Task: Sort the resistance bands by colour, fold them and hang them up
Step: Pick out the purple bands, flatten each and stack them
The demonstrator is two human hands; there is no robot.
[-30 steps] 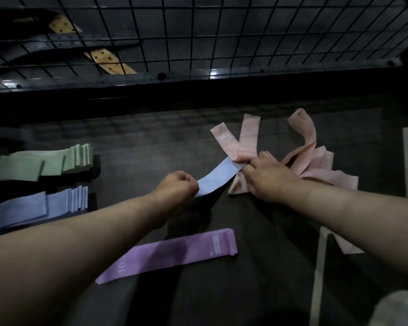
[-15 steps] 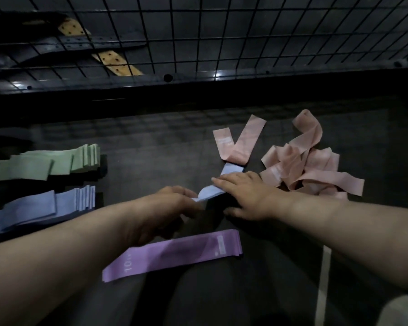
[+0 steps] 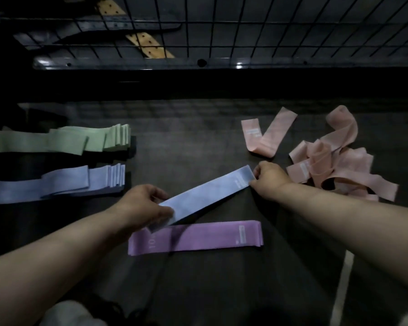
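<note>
Fig.: L hand [image 3: 146, 205] and R hand [image 3: 269, 182] pinch opposite ends of blue band [image 3: 205, 197], taut, apparently just above desk [image 3: 198, 137]. Align edges, flatten, then add to blue stack [image 3: 57, 182].

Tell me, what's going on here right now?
A person holds a flat light-blue fabric resistance band between the left hand at its near end and the right hand at its far end. A green band stack and blue band stack lie left, a purple band in front, a loose pink band pile right.
</note>
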